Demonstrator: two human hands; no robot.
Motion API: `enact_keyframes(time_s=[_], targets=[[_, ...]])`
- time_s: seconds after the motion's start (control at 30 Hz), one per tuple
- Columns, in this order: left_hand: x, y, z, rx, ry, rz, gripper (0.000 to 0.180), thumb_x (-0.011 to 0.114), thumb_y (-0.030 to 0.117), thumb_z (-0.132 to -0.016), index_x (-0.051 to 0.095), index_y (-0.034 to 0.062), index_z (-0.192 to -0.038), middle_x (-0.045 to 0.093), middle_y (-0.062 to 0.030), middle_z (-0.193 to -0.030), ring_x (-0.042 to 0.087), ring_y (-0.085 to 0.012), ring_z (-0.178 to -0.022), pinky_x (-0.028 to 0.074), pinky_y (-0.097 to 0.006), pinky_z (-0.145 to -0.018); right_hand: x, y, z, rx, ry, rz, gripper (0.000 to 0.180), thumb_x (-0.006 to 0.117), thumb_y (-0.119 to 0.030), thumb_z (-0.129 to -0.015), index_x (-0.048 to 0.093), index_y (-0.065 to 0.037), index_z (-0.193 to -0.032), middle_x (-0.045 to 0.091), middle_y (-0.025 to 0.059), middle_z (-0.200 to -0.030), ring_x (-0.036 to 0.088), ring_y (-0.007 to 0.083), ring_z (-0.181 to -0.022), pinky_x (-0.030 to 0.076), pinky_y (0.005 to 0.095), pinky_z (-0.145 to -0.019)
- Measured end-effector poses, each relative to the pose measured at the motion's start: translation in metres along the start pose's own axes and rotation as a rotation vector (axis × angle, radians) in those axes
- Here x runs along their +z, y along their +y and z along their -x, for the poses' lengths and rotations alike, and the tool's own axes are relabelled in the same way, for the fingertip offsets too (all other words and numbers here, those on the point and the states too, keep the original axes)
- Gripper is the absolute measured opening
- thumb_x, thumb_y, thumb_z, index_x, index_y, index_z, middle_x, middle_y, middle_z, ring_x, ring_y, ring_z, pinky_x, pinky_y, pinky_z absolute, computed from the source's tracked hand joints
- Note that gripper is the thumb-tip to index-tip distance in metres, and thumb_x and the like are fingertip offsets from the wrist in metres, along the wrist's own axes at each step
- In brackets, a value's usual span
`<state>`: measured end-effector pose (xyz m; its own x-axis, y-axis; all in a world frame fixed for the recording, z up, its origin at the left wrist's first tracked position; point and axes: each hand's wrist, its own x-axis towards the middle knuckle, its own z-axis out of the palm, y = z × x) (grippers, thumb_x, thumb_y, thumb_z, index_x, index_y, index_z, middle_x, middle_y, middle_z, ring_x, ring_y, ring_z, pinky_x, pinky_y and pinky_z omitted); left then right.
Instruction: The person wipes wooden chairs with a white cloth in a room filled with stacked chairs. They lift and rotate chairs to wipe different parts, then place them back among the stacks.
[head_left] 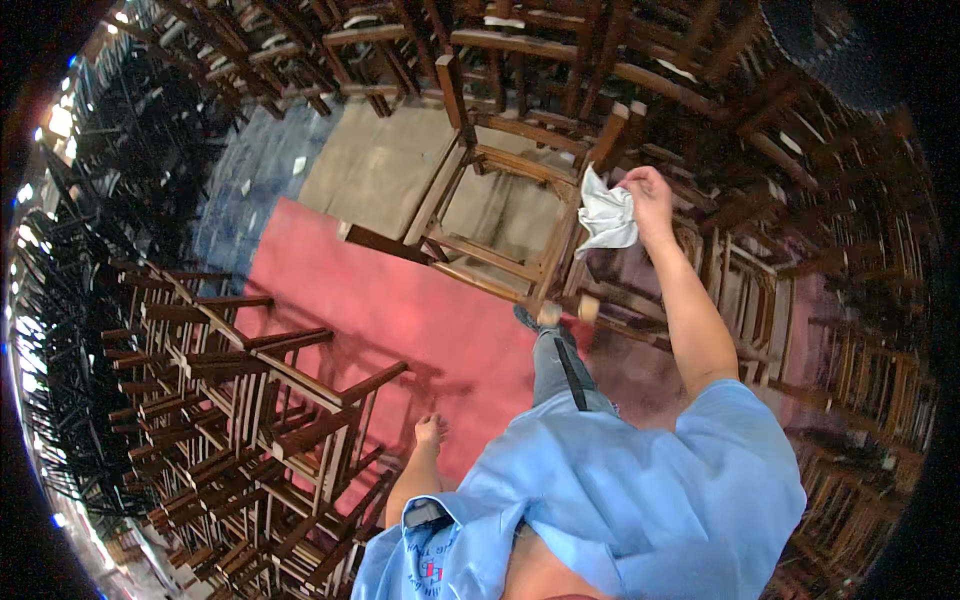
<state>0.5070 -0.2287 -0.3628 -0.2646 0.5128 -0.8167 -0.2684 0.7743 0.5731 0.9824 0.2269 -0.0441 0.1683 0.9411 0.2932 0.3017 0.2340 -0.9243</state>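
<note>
My right hand (650, 200) is closed on a crumpled white cloth (607, 214), pinched between thumb and fingers. The cloth hangs at the right side of a wooden chair frame (483, 268), by one of its upright legs; whether it touches the wood I cannot tell. That frame is brown, has no seat panel, and shows the floor through its middle. Down at my left side hangs my left hand (430, 432), with nothing in it and its fingers loosely bent and slightly apart. It is nearest to a stack of wooden chair frames (270, 400).
More brown wooden frames (520, 45) crowd the far side and the right. At the far left are dense black pieces (130, 150). A red mat (340, 285) covers the floor before me, with grey floor (370, 160) and a bluish patch (255, 170) beyond.
</note>
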Motion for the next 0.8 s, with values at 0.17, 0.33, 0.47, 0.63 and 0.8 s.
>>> enact_keyframes(time_s=[0.17,0.33,0.47,0.63,0.8], targets=[[0.129,0.139,0.007,-0.011,-0.019,-0.058,0.029,0.064,0.027,-0.095,0.062,0.0037,-0.112,0.067,-0.0059,-0.087,0.065,-0.0172,-0.074,0.054,-0.032,-0.063,0.116,0.126,-0.061,0.222,-0.319,0.065,0.014,0.067,0.004,-0.083,0.062,-0.006,-0.092,0.065,0.0037,-0.086,0.062,0.0159,-0.083,0.051,0.0321,-0.079],[0.214,0.217,-0.061,-0.008,-0.07,0.118,0.04,0.064,0.028,-0.095,0.057,0.0024,-0.126,0.068,-0.0089,-0.098,0.066,-0.0179,-0.085,0.055,-0.031,-0.071,0.196,0.223,-0.113,0.073,-0.942,0.886,0.01,0.068,-0.014,-0.076,0.068,-0.005,-0.081,0.071,0.0162,-0.087,0.069,0.032,-0.087,0.054,0.0441,-0.073],[0.252,0.221,-0.133,-0.14,-0.09,0.19,0.054,0.07,0.032,-0.092,0.052,0.0018,-0.133,0.066,-0.0096,-0.103,0.064,-0.0175,-0.086,0.054,-0.031,-0.072,0.238,0.288,-0.203,0.011,-0.891,1.289,0.023,0.061,-0.02,-0.078,0.073,-0.005,-0.09,0.072,0.0201,-0.092,0.071,0.0347,-0.087,0.057,0.0474,-0.073],[0.298,0.236,-0.207,-0.185,0.006,0.358,0.08,0.078,0.038,-0.084,0.038,0.0038,-0.144,0.06,-0.0083,-0.116,0.059,-0.0185,-0.098,0.051,-0.035,-0.078,0.252,0.345,-0.307,0.158,-1.178,1.358,0.043,0.065,-0.025,-0.08,0.064,0.002,-0.113,0.066,0.0231,-0.118,0.065,0.0368,-0.107,0.054,0.0451,-0.088],[0.314,0.223,-0.272,-0.088,0.035,0.768,0.078,0.078,0.037,-0.085,0.037,0.0061,-0.144,0.056,-0.0073,-0.123,0.057,-0.0192,-0.106,0.05,-0.037,-0.083,0.306,0.363,-0.306,0.328,-1.183,1.135,0.053,0.075,-0.024,-0.077,0.062,0.0,-0.123,0.066,0.0214,-0.119,0.064,0.0344,-0.111,0.05,0.0423,-0.094]])
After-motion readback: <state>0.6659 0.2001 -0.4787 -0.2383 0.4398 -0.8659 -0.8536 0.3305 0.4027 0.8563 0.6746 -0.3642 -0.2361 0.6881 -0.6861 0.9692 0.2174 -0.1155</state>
